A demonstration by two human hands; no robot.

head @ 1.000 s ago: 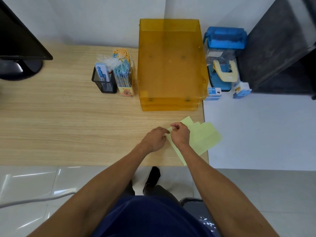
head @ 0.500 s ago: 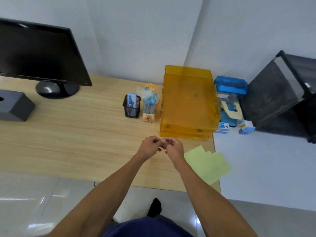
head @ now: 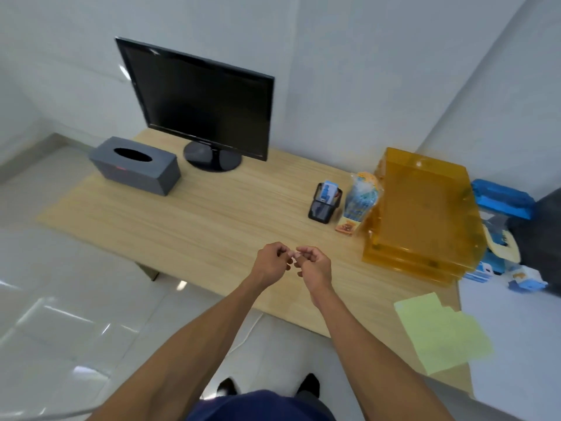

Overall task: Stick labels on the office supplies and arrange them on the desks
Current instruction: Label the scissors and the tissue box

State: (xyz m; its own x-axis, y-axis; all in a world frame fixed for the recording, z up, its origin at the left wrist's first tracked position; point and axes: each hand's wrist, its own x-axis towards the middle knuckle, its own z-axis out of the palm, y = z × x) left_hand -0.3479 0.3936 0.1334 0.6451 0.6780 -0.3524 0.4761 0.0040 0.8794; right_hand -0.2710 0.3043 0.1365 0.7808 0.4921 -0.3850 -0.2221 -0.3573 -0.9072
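Observation:
My left hand (head: 271, 262) and my right hand (head: 312, 264) are held together above the front of the wooden desk (head: 188, 220), fingers curled. Between their fingertips they pinch a tiny pale label (head: 294, 254). The yellow-green label sheets (head: 440, 332) lie on the desk's front right corner, apart from both hands. A stack of orange trays (head: 422, 211) stands at the right, with a packet of pens (head: 358, 202) and a black mesh holder (head: 324, 203) beside it.
A black monitor (head: 203, 107) and a grey tissue box (head: 135, 165) stand at the desk's back left. A white desk (head: 513, 329) adjoins on the right, carrying a blue hole punch (head: 501, 241), small blue boxes and a dark object. Glossy floor tiles lie below.
Both hands lifted off the label sheets with a peeled label and moved left. My head turned left, bringing the monitor and tissue box into view.

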